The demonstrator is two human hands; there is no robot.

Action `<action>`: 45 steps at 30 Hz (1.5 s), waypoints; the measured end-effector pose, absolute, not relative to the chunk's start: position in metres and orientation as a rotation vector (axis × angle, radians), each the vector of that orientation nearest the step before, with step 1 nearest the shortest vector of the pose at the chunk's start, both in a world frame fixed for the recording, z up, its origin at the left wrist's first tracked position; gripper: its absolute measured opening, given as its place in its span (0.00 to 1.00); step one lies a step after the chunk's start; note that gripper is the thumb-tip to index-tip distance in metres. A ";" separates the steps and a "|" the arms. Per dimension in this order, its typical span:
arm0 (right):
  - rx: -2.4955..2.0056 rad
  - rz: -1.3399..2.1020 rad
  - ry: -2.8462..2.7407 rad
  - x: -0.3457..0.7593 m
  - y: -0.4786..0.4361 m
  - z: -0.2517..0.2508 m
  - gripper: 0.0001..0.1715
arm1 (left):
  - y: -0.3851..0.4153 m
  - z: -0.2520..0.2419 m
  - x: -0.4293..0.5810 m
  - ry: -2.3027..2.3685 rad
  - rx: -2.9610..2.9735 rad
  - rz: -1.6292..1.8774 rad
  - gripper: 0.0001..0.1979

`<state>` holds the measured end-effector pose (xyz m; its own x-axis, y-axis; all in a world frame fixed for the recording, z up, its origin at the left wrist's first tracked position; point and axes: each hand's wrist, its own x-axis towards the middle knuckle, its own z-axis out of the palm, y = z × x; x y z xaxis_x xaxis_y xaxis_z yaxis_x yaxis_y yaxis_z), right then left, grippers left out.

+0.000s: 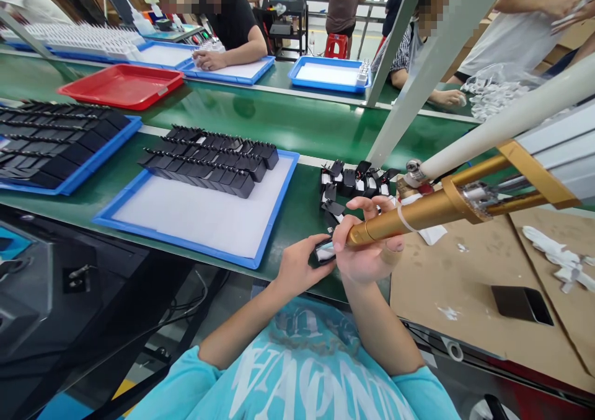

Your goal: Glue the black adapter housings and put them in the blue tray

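My left hand (300,266) is closed around a small black part (322,252) with a pale face, held just above the near edge of the green table. My right hand (369,246) grips a gold pen-shaped tool (418,214) whose tip points at that part. The tool hangs from a gold bracket and a white hose (502,129) coming in from the right. Just beyond my hands lies a loose cluster of black parts (356,181).
A blue tray (274,222) with a white liner holds rows of black parts (209,160). Another blue tray (93,163) of black parts sits left, a red tray (121,85) behind. Cardboard (465,277) covers the right. Other people work across the table (297,122).
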<state>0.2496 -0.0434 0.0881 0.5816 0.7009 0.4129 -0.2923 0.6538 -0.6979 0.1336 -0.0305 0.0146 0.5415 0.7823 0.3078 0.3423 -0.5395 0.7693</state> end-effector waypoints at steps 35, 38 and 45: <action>-0.746 0.390 -0.706 0.301 -0.055 0.065 0.25 | -0.006 0.055 0.113 0.595 0.248 0.589 0.22; -0.777 0.323 -0.704 0.304 -0.056 0.065 0.25 | -0.005 0.043 0.116 0.658 0.516 0.626 0.22; -0.945 0.212 -0.664 0.327 -0.067 0.059 0.24 | -0.010 0.004 0.123 0.980 1.782 0.714 0.20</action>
<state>0.3267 -0.0673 0.0587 0.7835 0.4460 0.4326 0.1132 0.5822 -0.8051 0.1226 -0.0096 0.0043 0.5086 0.8598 0.0459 0.3070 -0.2309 0.9233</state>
